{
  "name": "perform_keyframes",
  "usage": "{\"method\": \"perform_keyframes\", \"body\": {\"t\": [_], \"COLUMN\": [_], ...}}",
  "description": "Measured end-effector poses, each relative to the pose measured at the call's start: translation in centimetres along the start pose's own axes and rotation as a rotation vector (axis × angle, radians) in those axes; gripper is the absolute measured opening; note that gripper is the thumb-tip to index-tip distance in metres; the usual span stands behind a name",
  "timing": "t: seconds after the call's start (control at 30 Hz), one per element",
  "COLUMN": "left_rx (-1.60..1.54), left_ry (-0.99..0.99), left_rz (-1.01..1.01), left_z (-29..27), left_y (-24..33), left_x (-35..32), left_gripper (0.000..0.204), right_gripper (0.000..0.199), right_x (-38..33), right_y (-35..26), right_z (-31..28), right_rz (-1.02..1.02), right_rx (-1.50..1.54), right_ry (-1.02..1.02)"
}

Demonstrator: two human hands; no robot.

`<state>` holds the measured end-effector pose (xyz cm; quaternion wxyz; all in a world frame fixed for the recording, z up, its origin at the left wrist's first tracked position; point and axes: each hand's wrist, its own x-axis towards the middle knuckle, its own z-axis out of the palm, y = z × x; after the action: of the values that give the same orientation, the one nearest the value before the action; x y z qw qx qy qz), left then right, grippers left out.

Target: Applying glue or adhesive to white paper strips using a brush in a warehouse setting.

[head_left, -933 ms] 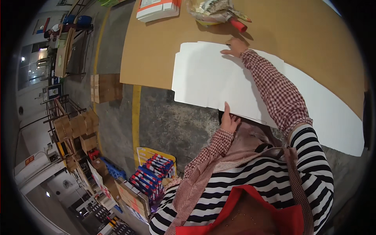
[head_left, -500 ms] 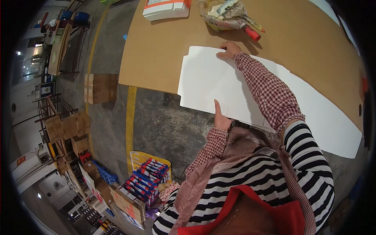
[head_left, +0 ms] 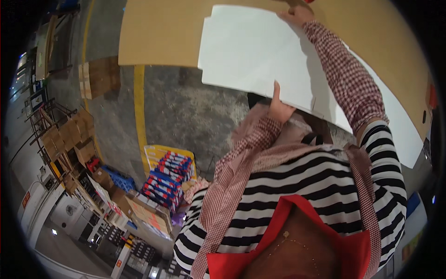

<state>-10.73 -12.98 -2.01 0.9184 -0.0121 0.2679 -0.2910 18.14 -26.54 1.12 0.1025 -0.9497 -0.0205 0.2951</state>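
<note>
A flat white cardboard sheet [head_left: 251,51] with notched corners lies on the brown work surface, its near edge reaching out over the surface's front. My left hand [head_left: 280,109] grips that near edge, thumb up on the white face and fingers hidden underneath. At the far edge, my right hand [head_left: 298,16] is bent around the card, with its fingertips partly out of sight. More white card [head_left: 395,109] stretches to the right beyond my right forearm; whether it is a separate sheet I cannot tell.
Brown board [head_left: 160,35] covers the work surface. On the floor to the left stands a cardboard carton [head_left: 102,76]. Blue-and-red packets [head_left: 167,179] are stacked by a yellow crate [head_left: 186,156] at lower left, near a blue basket [head_left: 118,177] and more cartons [head_left: 69,135].
The view has shifted, so the sheet sits higher in the picture and the bowl and packs have left it. Both hands have moved right along the sheet's edges.
</note>
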Motion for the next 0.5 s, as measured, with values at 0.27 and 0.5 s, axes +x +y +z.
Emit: {"method": "perform_keyframes", "body": {"t": [0.27,0.5], "left_rx": [0.156,0.166], "left_ry": [0.278,0.19], "left_rz": [-0.075,-0.06], "left_z": [0.2,0.1], "left_y": [0.1,-0.8], "left_x": [-0.3,0.6], "left_gripper": [0.063,0.075], "right_gripper": [0.056,0.053], "right_x": [-3.1,-3.2], "right_y": [0.0,3.7], "right_z": [-1.7,0.0], "right_rz": [0.103,-0.076], "right_rx": [0.169,0.124], "right_ry": [-0.007,0.187]}}
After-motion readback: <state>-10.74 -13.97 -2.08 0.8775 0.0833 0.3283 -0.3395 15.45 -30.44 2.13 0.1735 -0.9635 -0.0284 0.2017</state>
